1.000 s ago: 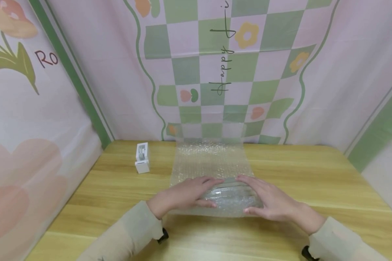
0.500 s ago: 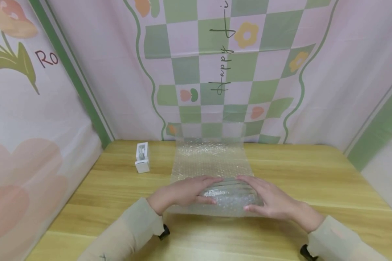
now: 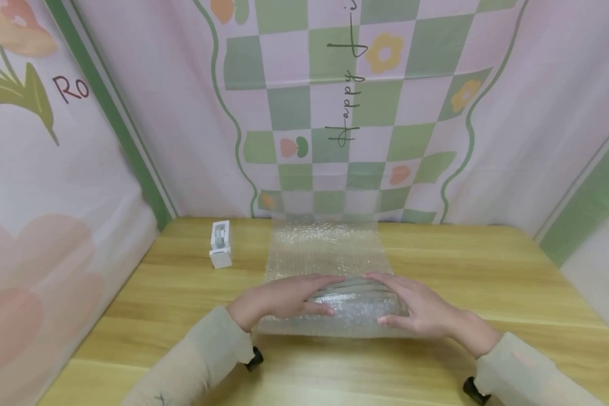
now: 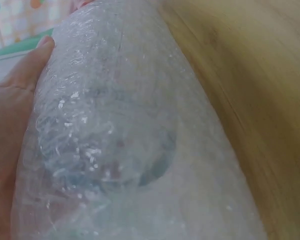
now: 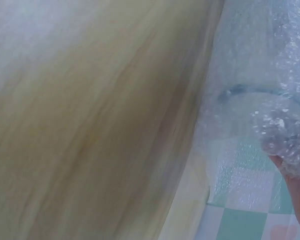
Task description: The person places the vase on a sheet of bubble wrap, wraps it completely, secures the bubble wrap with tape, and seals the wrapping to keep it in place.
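Observation:
A clear, rounded glass-like object lies on its side, rolled in bubble wrap. The rest of the wrap stretches away from me to the back of the table. My left hand holds the left end of the roll, thumb on the near side and fingers over the top. At the right end my right hand grips it the same way. Through the plastic, a curved rim shows in the left wrist view, and another curved edge in the right wrist view. The exact kind of object is blurred by the layers.
On the wooden table, a small white holder, perhaps a tape dispenser, stands at the back left. A checked, flower-printed curtain hangs directly behind the table, with further fabric at both sides.
Both hands stay on the roll in nearly the same pose. The roll appears to have turned very slightly, as its shine and creases differ.

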The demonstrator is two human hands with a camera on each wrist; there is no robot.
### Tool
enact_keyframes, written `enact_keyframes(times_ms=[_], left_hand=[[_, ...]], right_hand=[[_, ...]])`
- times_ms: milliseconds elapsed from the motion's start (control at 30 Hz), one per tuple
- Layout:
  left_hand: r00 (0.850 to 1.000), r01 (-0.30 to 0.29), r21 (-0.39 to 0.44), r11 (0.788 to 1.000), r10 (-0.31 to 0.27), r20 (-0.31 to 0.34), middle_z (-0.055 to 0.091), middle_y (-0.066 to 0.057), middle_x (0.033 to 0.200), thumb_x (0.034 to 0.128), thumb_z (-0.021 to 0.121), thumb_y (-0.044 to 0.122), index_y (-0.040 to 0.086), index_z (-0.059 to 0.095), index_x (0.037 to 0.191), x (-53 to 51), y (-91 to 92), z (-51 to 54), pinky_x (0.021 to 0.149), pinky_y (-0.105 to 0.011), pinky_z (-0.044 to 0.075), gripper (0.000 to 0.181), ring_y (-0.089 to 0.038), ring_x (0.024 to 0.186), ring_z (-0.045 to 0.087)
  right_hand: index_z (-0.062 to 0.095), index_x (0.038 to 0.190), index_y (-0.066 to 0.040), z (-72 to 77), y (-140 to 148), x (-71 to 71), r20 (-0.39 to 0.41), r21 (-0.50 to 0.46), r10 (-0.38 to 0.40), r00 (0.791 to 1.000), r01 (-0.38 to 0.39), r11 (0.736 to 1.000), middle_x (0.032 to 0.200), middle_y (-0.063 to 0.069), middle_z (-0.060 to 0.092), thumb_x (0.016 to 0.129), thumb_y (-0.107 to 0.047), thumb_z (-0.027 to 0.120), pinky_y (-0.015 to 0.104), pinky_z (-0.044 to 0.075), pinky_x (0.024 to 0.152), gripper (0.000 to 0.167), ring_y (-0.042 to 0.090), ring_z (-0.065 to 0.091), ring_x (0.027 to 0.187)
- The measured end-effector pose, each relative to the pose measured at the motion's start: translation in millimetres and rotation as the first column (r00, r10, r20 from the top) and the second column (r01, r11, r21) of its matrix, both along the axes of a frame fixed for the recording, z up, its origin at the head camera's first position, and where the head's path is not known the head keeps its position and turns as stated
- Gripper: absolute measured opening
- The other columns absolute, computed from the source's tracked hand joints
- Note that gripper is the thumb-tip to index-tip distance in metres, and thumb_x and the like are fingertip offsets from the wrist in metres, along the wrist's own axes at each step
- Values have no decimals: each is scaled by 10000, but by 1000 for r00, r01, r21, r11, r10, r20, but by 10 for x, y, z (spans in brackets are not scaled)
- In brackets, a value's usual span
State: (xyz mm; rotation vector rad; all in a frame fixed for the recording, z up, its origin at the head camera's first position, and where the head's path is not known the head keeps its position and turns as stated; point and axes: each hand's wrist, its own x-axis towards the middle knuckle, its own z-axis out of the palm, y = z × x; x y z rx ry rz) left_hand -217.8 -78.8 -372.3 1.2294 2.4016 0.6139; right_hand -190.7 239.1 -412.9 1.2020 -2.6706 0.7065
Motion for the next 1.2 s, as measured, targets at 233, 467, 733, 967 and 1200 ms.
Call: enact_keyframes(times_ms=[233,467,733,967,1200], left_hand=[[998,-14,33,999,12,64,325,-47,1643,1044,506,514,177,247,1637,-37,-45,-38,1192,-403,325,730,-213,1460,375],[997,-15,29,999,13,80,351,-68,1629,1053,480,522,154,255,1631,-60,-68,-72,1181,-408,342,721,-238,1437,412],[999,-7,41,999,5,39,345,-93,1630,1072,459,492,148,292,1626,-89,-78,-87,1209,-431,285,673,-255,1484,333],[1000,-24,21,999,24,15,367,-77,1621,1068,450,510,178,303,1627,-90,-73,-71,1203,-464,292,666,-271,1472,358],[999,-45,-43,998,44,-29,362,-76,1623,1078,404,520,179,273,1635,-57,-44,-17,1209,-437,289,666,-260,1469,367]], right_hand=[[396,1578,-163,-4,-18,-68,18,-31,36,999,-36,999,1486,215,518,924,-334,742,692,442,997,760,465,526,1295],[409,1574,-144,-14,-24,-98,34,-50,73,997,-72,996,1480,245,510,924,-288,729,701,430,1003,739,478,516,1300],[400,1572,-106,-5,-18,-119,73,-61,74,995,-70,996,1488,271,488,953,-287,704,725,411,1001,713,517,494,1303],[360,1586,-84,-29,-8,-131,111,-83,96,989,-88,993,1521,295,431,971,-249,671,762,353,1017,709,563,428,1334],[356,1588,-86,-40,-14,-139,160,-110,89,983,-72,991,1539,291,409,970,-208,657,758,331,1039,698,549,410,1356]])
